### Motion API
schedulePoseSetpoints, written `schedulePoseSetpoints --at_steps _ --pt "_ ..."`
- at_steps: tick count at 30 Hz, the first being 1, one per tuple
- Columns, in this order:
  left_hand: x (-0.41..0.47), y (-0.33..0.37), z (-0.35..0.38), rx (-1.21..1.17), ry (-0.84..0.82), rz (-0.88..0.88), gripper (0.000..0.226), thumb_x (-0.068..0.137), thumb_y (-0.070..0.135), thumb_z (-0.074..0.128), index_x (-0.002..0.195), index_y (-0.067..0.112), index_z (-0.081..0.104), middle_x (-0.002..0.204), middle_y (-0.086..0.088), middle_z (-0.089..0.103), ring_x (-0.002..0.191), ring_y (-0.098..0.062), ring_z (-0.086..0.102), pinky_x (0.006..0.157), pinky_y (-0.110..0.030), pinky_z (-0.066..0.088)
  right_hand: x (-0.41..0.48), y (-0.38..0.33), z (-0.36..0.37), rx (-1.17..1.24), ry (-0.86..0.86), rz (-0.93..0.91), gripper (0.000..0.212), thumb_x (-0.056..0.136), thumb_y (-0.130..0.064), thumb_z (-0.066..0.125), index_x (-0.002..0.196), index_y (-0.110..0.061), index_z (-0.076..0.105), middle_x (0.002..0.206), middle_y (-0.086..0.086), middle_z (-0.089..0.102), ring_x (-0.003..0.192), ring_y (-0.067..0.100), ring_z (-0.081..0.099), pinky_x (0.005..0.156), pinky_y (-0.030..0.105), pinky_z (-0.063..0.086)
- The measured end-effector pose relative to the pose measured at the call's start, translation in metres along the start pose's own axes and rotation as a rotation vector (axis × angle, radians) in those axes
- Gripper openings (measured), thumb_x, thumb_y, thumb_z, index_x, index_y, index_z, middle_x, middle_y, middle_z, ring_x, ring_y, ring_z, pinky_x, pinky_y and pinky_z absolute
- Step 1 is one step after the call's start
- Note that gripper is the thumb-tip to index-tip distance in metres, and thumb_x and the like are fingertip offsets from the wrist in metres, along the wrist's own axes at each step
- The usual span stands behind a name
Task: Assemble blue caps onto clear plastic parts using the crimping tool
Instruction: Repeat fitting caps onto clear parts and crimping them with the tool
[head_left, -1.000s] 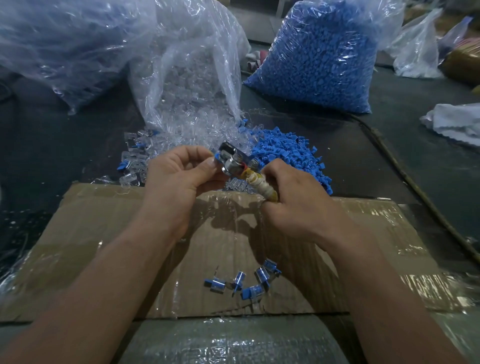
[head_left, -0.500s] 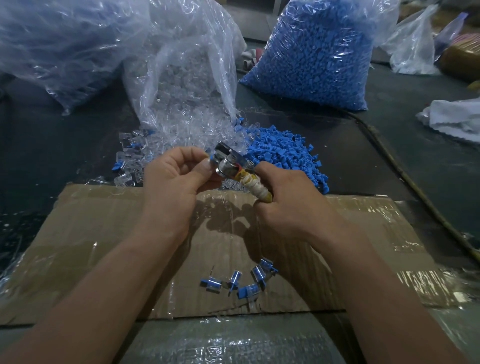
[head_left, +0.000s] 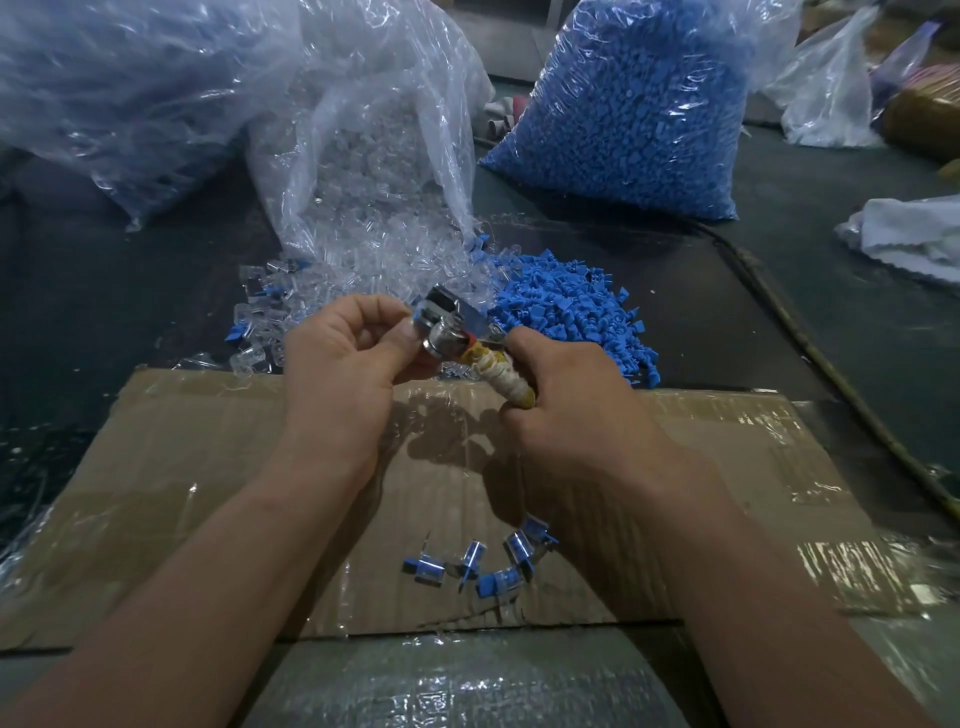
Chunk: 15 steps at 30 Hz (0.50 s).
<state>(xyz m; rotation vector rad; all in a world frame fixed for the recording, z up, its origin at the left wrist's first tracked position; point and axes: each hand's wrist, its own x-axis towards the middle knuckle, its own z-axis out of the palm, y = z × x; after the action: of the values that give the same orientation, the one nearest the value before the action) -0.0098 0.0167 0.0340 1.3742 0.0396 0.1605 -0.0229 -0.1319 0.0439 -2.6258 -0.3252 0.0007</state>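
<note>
Crimping tool (head_left: 452, 338): raised between both hands above the far edge of the cardboard sheet (head_left: 208, 493); metal head to the left, yellowish wrapped handle slanting down to the right.
Right hand (head_left: 576, 415): fingers curled tight round the wrapped handle.
Left hand (head_left: 343, 374): thumb and fingers curled, pinching at the metal head; speck of blue at the fingertips, piece there too hidden to identify.
Blue caps (head_left: 571, 312): loose heap on the dark bench (head_left: 104, 291), just beyond the tool.
Clear plastic parts (head_left: 363, 249): spilling from an open clear bag, touching the heap's left side, a few blue caps mixed in.
Finished pieces (head_left: 478, 564): small cluster, clear with blue ends, lying on the cardboard near its front edge, between the forearms.
Sack of blue caps (head_left: 634, 104): far side, right of centre, upright.
Large clear bag (head_left: 130, 78): far left.
White cloth (head_left: 914, 234): right edge of bench.
</note>
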Motion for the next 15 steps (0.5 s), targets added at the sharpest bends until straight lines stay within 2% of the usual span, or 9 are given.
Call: schedulePoseSetpoints --at_steps 3,5,8,10,12,15 --pt "0.000 0.001 0.001 -0.027 -0.005 -0.040 0.014 0.081 -0.005 0.057 0.076 0.007 0.057 0.055 0.002 0.064 0.051 -0.008 0.063 0.051 -0.017 0.052 0.001 0.001 0.000 -0.029 0.006 -0.003 0.022 0.077 -0.019 0.060 0.088 -0.027 0.042 0.071 -0.014 0.041 0.069 0.009 0.043 0.057 0.026 0.031" --pt "0.000 0.002 0.000 -0.043 -0.013 -0.069 0.013 0.081 -0.006 0.057 0.076 0.006 0.058 0.057 -0.001 0.064 0.052 -0.010 0.064 0.052 -0.018 0.053 0.001 0.003 -0.002 -0.012 0.012 -0.005 0.024 0.076 -0.019 0.061 0.089 -0.027 0.043 0.073 -0.016 0.041 0.068 0.004 0.041 0.058 0.025 0.032" --pt "0.001 0.006 -0.006 0.080 -0.087 -0.086 0.010 0.078 -0.004 0.060 0.076 0.006 0.060 0.059 -0.003 0.067 0.054 -0.013 0.065 0.052 -0.019 0.054 0.002 0.010 -0.008 0.025 0.034 0.017 0.024 0.074 -0.018 0.063 0.092 -0.024 0.048 0.077 -0.012 0.047 0.070 0.005 0.044 0.060 0.022 0.035" --pt "0.001 0.011 -0.013 0.168 -0.223 -0.159 0.006 0.073 -0.001 0.063 0.073 0.004 0.062 0.057 -0.005 0.066 0.050 -0.012 0.063 0.048 -0.018 0.051 0.002 0.016 -0.012 -0.002 0.054 0.047 0.025 0.073 -0.018 0.065 0.092 -0.022 0.050 0.080 -0.007 0.051 0.073 0.012 0.047 0.061 0.023 0.037" --pt "0.003 0.016 -0.018 0.265 -0.435 -0.261 0.004 0.064 0.008 0.067 0.067 0.005 0.066 0.054 -0.004 0.064 0.044 -0.008 0.058 0.044 -0.015 0.047 0.003 0.021 -0.015 -0.042 0.066 0.078 0.026 0.072 -0.020 0.067 0.094 -0.020 0.052 0.084 -0.003 0.054 0.078 0.016 0.051 0.066 0.029 0.043" --pt "0.002 0.017 -0.018 0.455 -0.741 -0.318 0.007 0.058 0.014 0.069 0.063 0.010 0.071 0.056 -0.002 0.065 0.044 -0.005 0.055 0.045 -0.013 0.045 0.003 0.023 -0.016 -0.072 0.047 0.097 0.034 0.071 -0.027 0.072 0.097 -0.018 0.053 0.089 -0.002 0.055 0.083 0.016 0.052 0.073 0.033 0.046"
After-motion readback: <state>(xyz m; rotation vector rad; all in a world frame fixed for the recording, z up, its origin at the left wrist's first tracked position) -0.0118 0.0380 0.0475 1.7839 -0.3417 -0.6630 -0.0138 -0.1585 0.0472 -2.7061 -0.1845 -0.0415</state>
